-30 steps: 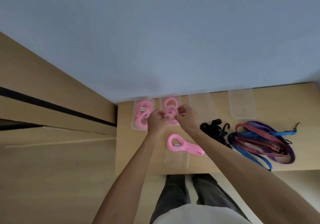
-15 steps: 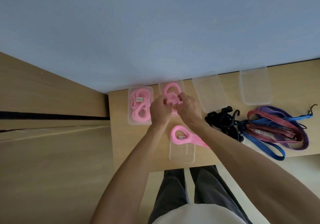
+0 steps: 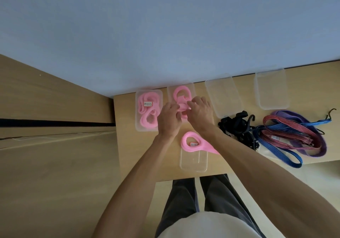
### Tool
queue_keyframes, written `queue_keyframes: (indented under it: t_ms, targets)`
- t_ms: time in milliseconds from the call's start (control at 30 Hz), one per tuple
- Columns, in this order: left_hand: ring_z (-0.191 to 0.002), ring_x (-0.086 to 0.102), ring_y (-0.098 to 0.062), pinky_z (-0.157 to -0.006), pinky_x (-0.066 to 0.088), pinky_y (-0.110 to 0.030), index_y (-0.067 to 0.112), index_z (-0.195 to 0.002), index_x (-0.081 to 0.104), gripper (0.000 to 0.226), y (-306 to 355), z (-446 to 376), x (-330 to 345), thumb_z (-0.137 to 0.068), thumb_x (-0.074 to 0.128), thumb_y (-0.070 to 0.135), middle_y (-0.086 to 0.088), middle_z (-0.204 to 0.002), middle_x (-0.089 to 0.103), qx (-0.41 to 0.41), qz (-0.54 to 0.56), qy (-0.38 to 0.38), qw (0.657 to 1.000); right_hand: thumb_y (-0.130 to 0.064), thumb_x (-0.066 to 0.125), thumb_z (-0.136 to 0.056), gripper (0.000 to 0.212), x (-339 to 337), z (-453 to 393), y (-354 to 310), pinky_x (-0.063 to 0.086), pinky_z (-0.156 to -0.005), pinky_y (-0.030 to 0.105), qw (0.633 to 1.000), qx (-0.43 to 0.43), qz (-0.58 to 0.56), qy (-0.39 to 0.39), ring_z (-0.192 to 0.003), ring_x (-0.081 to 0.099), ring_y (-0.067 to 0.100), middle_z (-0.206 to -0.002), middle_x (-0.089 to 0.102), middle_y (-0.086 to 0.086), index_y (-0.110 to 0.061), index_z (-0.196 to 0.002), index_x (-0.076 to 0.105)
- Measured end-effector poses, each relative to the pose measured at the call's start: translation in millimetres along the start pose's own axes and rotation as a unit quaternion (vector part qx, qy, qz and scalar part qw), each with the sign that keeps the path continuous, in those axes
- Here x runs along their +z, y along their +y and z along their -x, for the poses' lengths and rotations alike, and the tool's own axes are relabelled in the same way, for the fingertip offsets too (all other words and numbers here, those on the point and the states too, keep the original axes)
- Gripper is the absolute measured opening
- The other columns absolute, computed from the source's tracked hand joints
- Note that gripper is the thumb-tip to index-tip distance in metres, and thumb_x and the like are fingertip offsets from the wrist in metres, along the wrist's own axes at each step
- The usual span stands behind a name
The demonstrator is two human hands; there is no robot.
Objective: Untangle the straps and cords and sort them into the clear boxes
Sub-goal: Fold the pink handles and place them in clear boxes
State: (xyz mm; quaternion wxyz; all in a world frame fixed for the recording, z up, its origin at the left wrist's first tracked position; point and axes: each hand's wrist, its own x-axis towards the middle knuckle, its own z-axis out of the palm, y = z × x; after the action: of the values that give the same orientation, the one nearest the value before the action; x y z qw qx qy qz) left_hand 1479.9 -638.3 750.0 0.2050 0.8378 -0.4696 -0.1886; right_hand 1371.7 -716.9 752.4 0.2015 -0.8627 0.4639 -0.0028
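Evidently a soft pink loop of strap (image 3: pixel 181 98) is being folded down into the second clear plastic box (image 3: pixel 192 88) at the table's far edge, so it fits inside the walls. Both the left hand (image 3: pixel 169 120) and the right hand (image 3: pixel 200 111) are pinching its near end with curled fingers, seemingly tucking the coil. Just left, a first clear box (image 3: pixel 137 127) is already holding pink straps. Nearer, another pink strap (image 3: pixel 191 144) is lying across a small clear box (image 3: pixel 193 166). Rightward, two empty clear boxes (image 3: pixel 223 98) are waiting beside black cords (image 3: pixel 237 125) and striped red, blue and purple straps (image 3: pixel 294 134), not yet sorted.
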Motion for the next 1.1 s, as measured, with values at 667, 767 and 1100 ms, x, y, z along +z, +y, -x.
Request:
queue_keyframes:
  t_ms: [667,767,1100]
  targets:
    - [-0.084,0.062,-0.021,-0.065,0.043,-0.030,0.012,-0.100,0.064,0.017,11,81,24,-0.087,0.070,0.022,-0.002,-0.095,0.067,-0.240,0.038,-0.215,0.946,-0.008,0.059,-0.090,0.040,6,86,31,0.049,-0.081,0.033,0.958,0.125,-0.099,-0.240,-0.105,0.060,0.027,-0.123,0.063,0.010,-0.014,-0.129,0.062]
    - [-0.089,0.064,-0.024,-0.067,0.043,-0.029,0.012,-0.100,0.065,0.020,12,82,34,-0.082,0.072,0.017,-0.001,-0.095,0.067,-0.313,0.092,-0.184,0.927,-0.010,0.060,-0.090,0.041,14,91,30,0.045,-0.082,0.032,0.961,0.123,-0.098,-0.228,-0.104,0.059,0.028,-0.121,0.062,0.010,-0.015,-0.131,0.060]
    - [-0.072,0.063,-0.017,-0.058,0.048,-0.025,0.001,-0.094,0.065,0.031,36,64,-7,-0.067,0.079,0.009,-0.004,-0.083,0.065,-0.289,0.345,-0.214,0.867,-0.011,0.059,-0.085,0.009,-24,88,33,0.037,-0.051,0.022,0.936,0.205,-0.263,-0.110,-0.069,0.056,0.016,-0.076,0.059,-0.006,-0.019,-0.088,0.058]
